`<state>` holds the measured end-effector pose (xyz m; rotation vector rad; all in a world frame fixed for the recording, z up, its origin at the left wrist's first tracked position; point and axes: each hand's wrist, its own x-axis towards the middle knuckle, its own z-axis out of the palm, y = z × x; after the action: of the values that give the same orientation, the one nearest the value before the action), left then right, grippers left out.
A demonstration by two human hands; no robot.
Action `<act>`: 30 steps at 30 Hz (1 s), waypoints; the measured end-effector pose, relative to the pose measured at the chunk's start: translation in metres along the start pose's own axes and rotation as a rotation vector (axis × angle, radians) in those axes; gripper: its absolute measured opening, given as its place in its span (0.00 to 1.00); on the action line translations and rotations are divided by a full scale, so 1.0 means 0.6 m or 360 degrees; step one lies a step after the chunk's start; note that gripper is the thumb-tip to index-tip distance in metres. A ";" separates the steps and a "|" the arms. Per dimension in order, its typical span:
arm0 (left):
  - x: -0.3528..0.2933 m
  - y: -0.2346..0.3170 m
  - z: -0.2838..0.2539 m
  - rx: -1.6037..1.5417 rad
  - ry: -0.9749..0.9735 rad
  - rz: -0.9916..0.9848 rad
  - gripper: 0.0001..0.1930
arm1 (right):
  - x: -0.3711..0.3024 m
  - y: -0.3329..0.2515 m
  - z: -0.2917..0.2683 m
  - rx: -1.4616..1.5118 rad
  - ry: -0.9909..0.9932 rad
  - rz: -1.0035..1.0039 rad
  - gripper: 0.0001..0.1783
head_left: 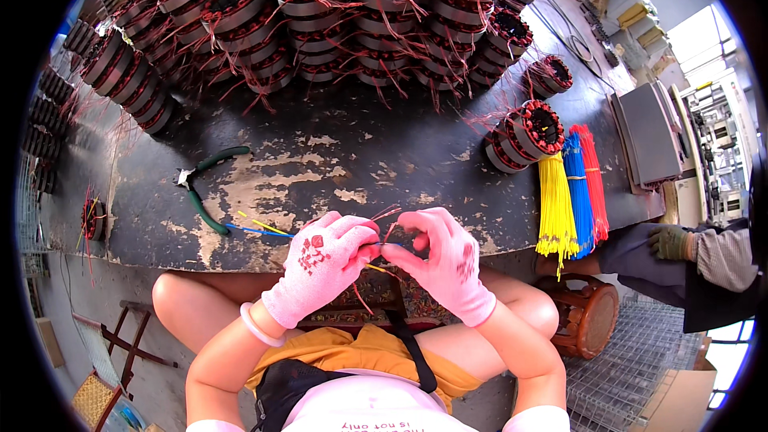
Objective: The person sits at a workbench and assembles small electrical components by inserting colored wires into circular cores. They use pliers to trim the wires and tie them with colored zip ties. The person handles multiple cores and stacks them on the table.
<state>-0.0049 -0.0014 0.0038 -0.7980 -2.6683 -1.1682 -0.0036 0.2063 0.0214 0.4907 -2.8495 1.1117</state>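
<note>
Both my hands wear pink gloves and meet over the table's near edge, fingertips pinched together. My left hand [324, 260] is closed on thin wires; a blue wire [260, 230] and a yellow wire [268, 225] stick out past it to the left. Close against it, my right hand [446, 260] pinches the wires too. Fine reddish lead wires [389, 213] rise between the hands, and further ends hang below them. The exact joint between the fingertips is hidden. Diagonal cutters [210, 190] with dark green handles lie on the table to the left.
Stacked motor stators [312, 24] with red windings fill the table's back. More stators [524, 138] stand at right, beside bundles of yellow wires [555, 208], blue wires [578, 192] and red wires [592, 184]. A lone stator [93, 218] sits far left. A co-worker's gloved hand [670, 242] appears at right, near a wooden stool [588, 318].
</note>
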 end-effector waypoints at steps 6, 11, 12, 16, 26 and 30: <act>0.001 0.001 0.004 0.0045 0.0037 0.0005 0.08 | -0.008 0.027 0.022 0.0388 -0.0301 0.0094 0.11; 0.003 0.002 0.000 0.0047 0.0017 0.0023 0.08 | 0.006 0.025 -0.015 0.1014 -0.0748 0.0578 0.11; 0.002 0.003 0.001 0.0045 0.0010 0.0016 0.08 | 0.001 0.023 -0.018 0.0576 -0.0549 0.0188 0.11; 0.002 0.000 0.005 0.0050 0.0026 0.0040 0.09 | 0.002 0.023 -0.007 -0.0301 -0.0132 -0.0659 0.12; 0.002 0.001 0.000 0.0019 -0.0003 0.0040 0.09 | -0.004 0.006 0.003 0.0048 0.0005 -0.0029 0.12; 0.001 -0.002 0.006 0.0034 0.0028 0.0064 0.08 | -0.014 0.025 0.019 -0.0197 0.0128 -0.0403 0.13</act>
<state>-0.0059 0.0007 0.0006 -0.8299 -2.6332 -1.1305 0.0005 0.2114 0.0016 0.7541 -2.6722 0.8849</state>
